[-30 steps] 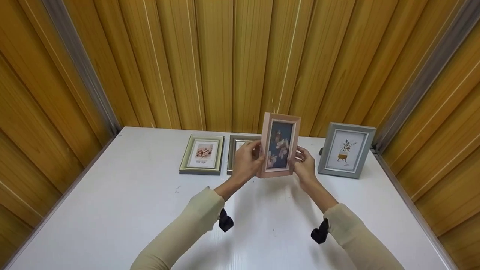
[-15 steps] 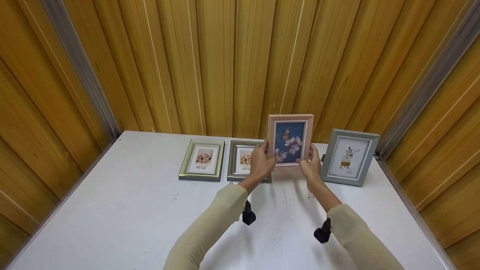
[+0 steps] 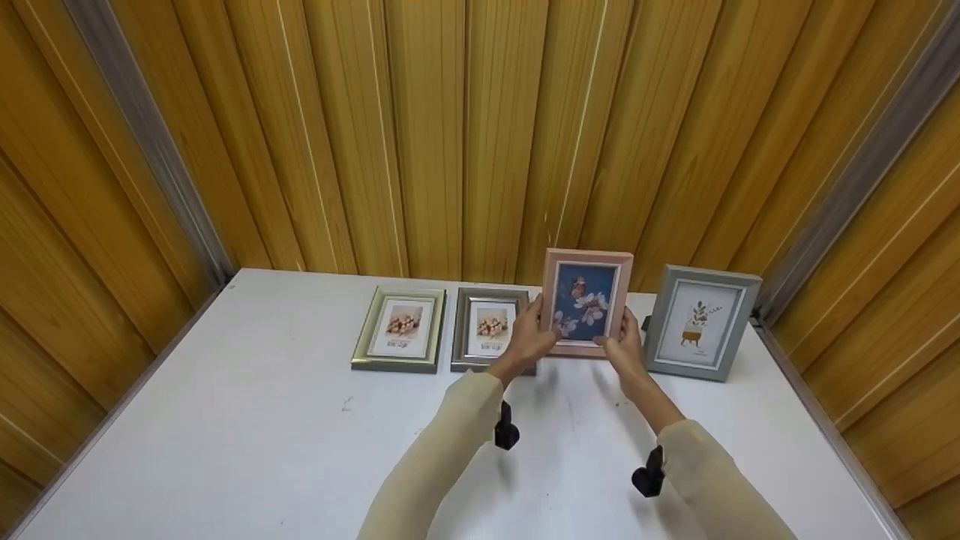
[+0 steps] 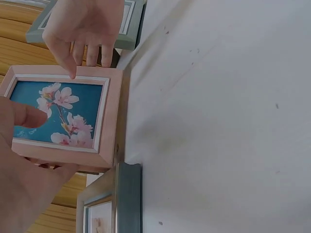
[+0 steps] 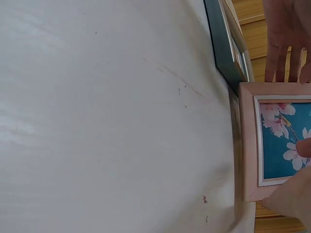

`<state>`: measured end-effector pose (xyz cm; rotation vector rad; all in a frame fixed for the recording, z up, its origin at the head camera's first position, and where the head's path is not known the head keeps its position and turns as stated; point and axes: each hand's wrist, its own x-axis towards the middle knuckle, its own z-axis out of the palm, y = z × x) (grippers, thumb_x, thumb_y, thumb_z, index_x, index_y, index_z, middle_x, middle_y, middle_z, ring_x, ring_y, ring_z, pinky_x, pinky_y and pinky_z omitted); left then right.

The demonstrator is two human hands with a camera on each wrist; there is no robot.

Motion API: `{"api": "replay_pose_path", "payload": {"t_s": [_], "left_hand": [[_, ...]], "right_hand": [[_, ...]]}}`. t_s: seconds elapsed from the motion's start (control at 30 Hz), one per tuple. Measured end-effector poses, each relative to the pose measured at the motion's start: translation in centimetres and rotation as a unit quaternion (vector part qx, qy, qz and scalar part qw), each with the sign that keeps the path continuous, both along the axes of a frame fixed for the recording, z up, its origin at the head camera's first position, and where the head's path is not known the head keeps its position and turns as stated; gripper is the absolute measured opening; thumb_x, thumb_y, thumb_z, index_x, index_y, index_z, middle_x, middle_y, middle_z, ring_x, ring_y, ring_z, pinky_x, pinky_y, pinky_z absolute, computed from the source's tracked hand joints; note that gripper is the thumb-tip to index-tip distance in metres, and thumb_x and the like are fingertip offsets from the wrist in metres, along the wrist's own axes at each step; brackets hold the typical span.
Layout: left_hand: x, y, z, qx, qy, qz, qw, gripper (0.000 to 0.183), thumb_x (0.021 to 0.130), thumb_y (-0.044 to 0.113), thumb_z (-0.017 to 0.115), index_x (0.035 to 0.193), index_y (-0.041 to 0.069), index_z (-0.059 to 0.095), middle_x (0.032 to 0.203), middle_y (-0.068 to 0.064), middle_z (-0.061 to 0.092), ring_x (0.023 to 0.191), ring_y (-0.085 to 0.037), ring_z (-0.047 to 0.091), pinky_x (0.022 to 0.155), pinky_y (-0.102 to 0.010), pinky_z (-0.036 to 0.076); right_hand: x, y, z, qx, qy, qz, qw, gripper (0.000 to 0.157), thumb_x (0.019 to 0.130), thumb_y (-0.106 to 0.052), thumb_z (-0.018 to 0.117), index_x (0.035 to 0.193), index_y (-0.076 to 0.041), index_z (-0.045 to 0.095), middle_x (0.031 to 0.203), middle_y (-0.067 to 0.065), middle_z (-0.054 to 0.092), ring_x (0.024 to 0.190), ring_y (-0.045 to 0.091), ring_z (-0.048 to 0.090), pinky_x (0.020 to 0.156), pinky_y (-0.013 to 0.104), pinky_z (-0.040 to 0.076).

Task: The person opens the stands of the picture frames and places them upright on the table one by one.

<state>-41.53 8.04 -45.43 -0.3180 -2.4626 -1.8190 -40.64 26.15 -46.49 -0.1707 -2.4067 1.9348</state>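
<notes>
A pink picture frame (image 3: pixel 589 300) with pale blossoms on blue stands upright between both hands near the table's back edge. My left hand (image 3: pixel 531 337) grips its left side, thumb over the front. On the opposite side, my right hand (image 3: pixel 625 346) holds it the same way, its thumb at the lower corner. The left wrist view shows the pink frame (image 4: pixel 112 116) close to the tabletop; whether its base touches the table I cannot tell. Just left of it lies a silver-grey frame (image 3: pixel 491 330), partly covered by my left hand. A grey-green frame (image 3: pixel 703 322) stands to the right.
A gold-green frame (image 3: pixel 399 328) lies at the far left of the row. All are on a white table (image 3: pixel 247 420), backed by wood-patterned panels (image 3: pixel 420 135). Similar panels rise at both sides.
The pink frame has turned to face me more squarely, shifted right, and come down toward the table. Both hands have kept hold of it; my left hand has moved right with it.
</notes>
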Motion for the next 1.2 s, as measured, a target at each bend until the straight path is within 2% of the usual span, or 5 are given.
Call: {"api": "replay_pose_path", "payload": {"t_s": [0.23, 0.43, 0.63, 0.83, 1.2], "left_hand": [[0.3, -1.1, -0.1, -0.048, 0.025, -0.041, 0.9977, 0.075, 0.089, 0.001, 0.059, 0.157, -0.009, 0.026, 0.159, -0.028, 0.038, 0.149, -0.039, 0.038, 0.124, -0.048, 0.031], [0.1, -3.4, 0.4, -0.162, 0.054, -0.016, 0.9851, 0.066, 0.086, 0.002, 0.064, 0.146, -0.014, 0.041, 0.146, -0.036, 0.047, 0.140, -0.047, 0.045, 0.118, -0.054, 0.038], [0.0, -7.2, 0.5, -0.233, 0.017, 0.054, 0.9708, 0.062, 0.086, 0.003, 0.069, 0.142, -0.011, 0.047, 0.141, -0.032, 0.050, 0.136, -0.046, 0.045, 0.114, -0.053, 0.042], [0.3, -9.6, 0.1, -0.277, -0.024, 0.092, 0.9561, 0.060, 0.085, 0.006, 0.072, 0.138, -0.008, 0.051, 0.144, -0.030, 0.047, 0.141, -0.045, 0.038, 0.115, -0.051, 0.042], [1.2, -11.2, -2.1, -0.274, -0.039, 0.107, 0.9550, 0.051, 0.084, 0.008, 0.073, 0.128, -0.012, 0.055, 0.138, -0.034, 0.048, 0.133, -0.048, 0.043, 0.110, -0.054, 0.045]], "right_hand": [[0.4, -0.2, 1.0, 0.067, -0.025, 0.000, 0.997, 0.073, 0.096, -0.004, 0.045, 0.159, 0.009, 0.012, 0.164, 0.032, 0.021, 0.154, 0.045, 0.022, 0.127, 0.053, 0.022], [1.8, 0.0, 2.4, 0.164, -0.121, 0.098, 0.974, 0.076, 0.096, -0.013, 0.055, 0.152, 0.021, 0.017, 0.159, 0.041, 0.021, 0.150, 0.055, 0.021, 0.125, 0.060, 0.020], [2.1, -0.9, 2.5, 0.316, -0.140, 0.165, 0.924, 0.088, 0.093, -0.027, 0.070, 0.151, 0.019, 0.023, 0.157, 0.040, 0.028, 0.145, 0.054, 0.031, 0.119, 0.060, 0.032], [1.3, -1.9, 1.4, 0.495, -0.099, 0.175, 0.845, 0.058, 0.080, -0.033, 0.087, 0.110, 0.009, 0.061, 0.103, 0.021, 0.065, 0.091, 0.033, 0.055, 0.082, 0.048, 0.053], [1.6, -2.7, 0.1, 0.551, -0.098, 0.192, 0.806, 0.059, 0.082, -0.038, 0.085, 0.113, 0.007, 0.063, 0.102, 0.019, 0.066, 0.092, 0.034, 0.058, 0.092, 0.056, 0.052]]}}
